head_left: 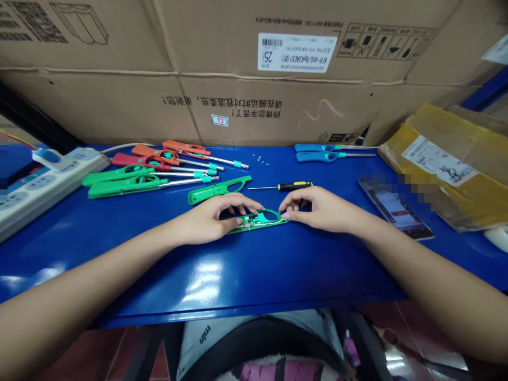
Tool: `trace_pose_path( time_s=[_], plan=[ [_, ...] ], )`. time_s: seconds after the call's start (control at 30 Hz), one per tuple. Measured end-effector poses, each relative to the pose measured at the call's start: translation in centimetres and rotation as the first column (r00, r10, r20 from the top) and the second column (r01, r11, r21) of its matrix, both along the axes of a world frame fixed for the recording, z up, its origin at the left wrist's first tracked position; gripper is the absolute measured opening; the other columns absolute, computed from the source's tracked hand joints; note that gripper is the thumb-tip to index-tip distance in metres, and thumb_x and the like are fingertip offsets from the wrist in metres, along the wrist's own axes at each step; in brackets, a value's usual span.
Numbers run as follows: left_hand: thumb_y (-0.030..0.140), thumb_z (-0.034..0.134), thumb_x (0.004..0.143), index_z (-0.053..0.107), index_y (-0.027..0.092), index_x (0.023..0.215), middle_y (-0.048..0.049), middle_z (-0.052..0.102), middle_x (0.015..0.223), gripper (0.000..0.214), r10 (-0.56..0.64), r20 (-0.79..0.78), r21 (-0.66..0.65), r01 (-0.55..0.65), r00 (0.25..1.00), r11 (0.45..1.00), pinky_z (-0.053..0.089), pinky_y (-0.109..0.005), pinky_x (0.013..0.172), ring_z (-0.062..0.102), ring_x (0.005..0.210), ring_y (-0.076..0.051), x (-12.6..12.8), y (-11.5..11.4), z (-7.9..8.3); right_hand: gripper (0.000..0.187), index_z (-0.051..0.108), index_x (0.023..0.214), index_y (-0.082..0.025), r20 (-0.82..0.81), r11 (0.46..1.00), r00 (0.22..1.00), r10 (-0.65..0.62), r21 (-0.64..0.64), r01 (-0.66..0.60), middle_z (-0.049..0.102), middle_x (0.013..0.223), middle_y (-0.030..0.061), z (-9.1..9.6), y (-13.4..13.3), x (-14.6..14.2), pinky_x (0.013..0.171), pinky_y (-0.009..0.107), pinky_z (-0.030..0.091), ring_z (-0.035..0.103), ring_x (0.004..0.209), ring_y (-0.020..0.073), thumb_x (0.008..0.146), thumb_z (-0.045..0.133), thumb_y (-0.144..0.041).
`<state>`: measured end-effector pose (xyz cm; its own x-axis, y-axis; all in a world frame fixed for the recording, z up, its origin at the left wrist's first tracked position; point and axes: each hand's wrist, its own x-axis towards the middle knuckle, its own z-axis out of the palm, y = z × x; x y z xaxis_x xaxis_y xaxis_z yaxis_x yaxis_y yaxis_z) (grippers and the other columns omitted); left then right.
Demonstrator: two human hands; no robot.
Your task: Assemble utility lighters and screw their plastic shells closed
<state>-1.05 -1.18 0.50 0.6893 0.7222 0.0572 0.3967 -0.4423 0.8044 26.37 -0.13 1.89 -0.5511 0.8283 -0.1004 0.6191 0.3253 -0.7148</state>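
Observation:
An opened green gas lighter (262,218) lies on the blue table with its inner parts and a pale wire or tube showing. My left hand (216,218) grips its left end between thumb and fingers, covering that part. At the other end, the curled fingers and thumb of my right hand (319,209) pinch the narrow tip; what exactly sits between them is too small to make out. Just behind is the loose green shell half (210,193), hollow side up. A black and yellow screwdriver (296,186) lies behind my right hand, its shaft pointing left.
Several green, red and orange lighters (123,186) lie at back left beside a white power strip (51,182). Two blue lighters (317,156) rest at back right. Tiny white pieces (260,159) lie between. A phone (392,209) and taped carton (444,159) are rightward; a large cardboard box (222,90) stands behind.

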Motion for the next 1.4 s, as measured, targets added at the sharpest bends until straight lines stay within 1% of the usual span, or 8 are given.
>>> trace_pose_path(
  time_s=[0.13,0.5,0.6,0.67,0.73,0.93,1.2,1.4],
  plan=[
    [0.016,0.052,0.098,0.058,0.024,0.138,-0.0078,0.065,0.132,0.04,-0.121,-0.091,0.025,0.124,0.988,0.992,0.052,-0.033,0.103,0.063,0.12,-0.018,-0.7,0.3,0.6,0.014,0.074,0.08,-0.017,0.043,0.998,0.998,-0.038,-0.043,0.04,0.075,0.08,0.0046,0.0,0.1,0.0,0.066,0.028,0.045,0.062,0.074,0.0168,0.084,0.068,-0.029],
    [0.015,0.044,0.104,0.047,0.027,0.148,-0.0097,0.056,0.148,0.046,-0.231,-0.096,-0.019,0.231,0.968,0.973,0.049,-0.035,0.112,0.055,0.137,-0.019,-1.5,0.8,0.9,0.022,0.074,0.074,-0.018,0.048,0.996,0.996,-0.082,-0.042,0.084,0.068,0.067,0.0019,0.4,1.1,1.5,0.056,0.027,0.04,0.055,0.062,0.0146,0.075,0.076,-0.04],
    [0.012,0.044,0.103,0.049,0.026,0.148,-0.0102,0.057,0.148,0.047,-0.248,-0.103,0.044,0.254,0.963,0.966,0.048,-0.036,0.113,0.055,0.137,-0.02,-1.5,0.7,1.1,0.024,0.07,0.071,-0.018,-0.027,0.954,0.965,-0.262,0.144,0.263,0.07,0.071,0.004,1.0,1.8,2.3,0.06,0.03,0.043,0.058,0.066,0.0171,0.078,0.072,-0.041],
    [0.01,0.045,0.101,0.051,0.026,0.147,-0.01,0.056,0.148,0.049,-0.26,-0.123,0.103,0.273,0.958,0.956,0.045,-0.037,0.116,0.054,0.138,-0.021,-1.4,0.6,1.3,0.021,0.069,0.074,-0.018,-0.058,0.866,0.919,-0.391,0.316,0.388,0.071,0.074,0.0057,1.4,2.2,3.1,0.063,0.032,0.044,0.059,0.068,0.0188,0.081,0.068,-0.038],
    [0.008,0.045,0.101,0.051,0.026,0.147,-0.0096,0.056,0.149,0.05,-0.266,-0.143,0.138,0.285,0.953,0.949,0.043,-0.038,0.118,0.052,0.14,-0.021,-1.4,0.5,1.4,0.015,0.07,0.079,-0.018,-0.045,0.795,0.892,-0.449,0.436,0.422,0.072,0.078,0.0064,1.6,2.7,4.0,0.066,0.034,0.045,0.06,0.068,0.0194,0.082,0.064,-0.032],
    [0.005,0.042,0.099,0.048,0.025,0.148,-0.0107,0.055,0.148,0.053,-0.244,-0.147,0.207,0.271,0.959,0.94,0.043,-0.041,0.119,0.052,0.139,-0.02,-1.2,0.2,0.8,0.018,0.07,0.094,-0.018,0.213,0.832,0.882,-0.421,0.478,0.282,0.072,0.095,0.0088,0.8,3.4,5.4,0.074,0.037,0.049,0.065,0.08,0.0237,0.078,0.061,-0.018],
    [-0.012,0.035,0.076,0.05,0.024,0.144,-0.01,0.057,0.138,0.079,-0.106,-0.074,0.367,0.126,0.992,0.922,0.046,-0.045,0.116,0.054,0.133,-0.021,0.1,-0.9,-1.0,0.037,0.068,0.099,-0.02,0.088,0.798,0.966,-0.243,0.584,0.148,0.069,0.108,0.0098,-1.5,3.4,3.7,0.091,0.041,0.05,0.064,0.102,0.027,0.074,0.047,-0.002],
    [-0.011,0.032,0.078,0.045,0.024,0.147,-0.0108,0.053,0.142,0.078,-0.071,-0.139,0.359,0.117,0.988,0.926,0.042,-0.046,0.12,0.049,0.137,-0.022,0.3,-1.2,-1.3,0.05,0.067,0.108,-0.018,0.082,0.816,0.964,-0.251,0.554,0.165,0.066,0.123,0.0117,-1.5,3.7,3.9,0.103,0.046,0.047,0.059,0.119,0.0294,0.07,0.044,0.003]
  ],
)
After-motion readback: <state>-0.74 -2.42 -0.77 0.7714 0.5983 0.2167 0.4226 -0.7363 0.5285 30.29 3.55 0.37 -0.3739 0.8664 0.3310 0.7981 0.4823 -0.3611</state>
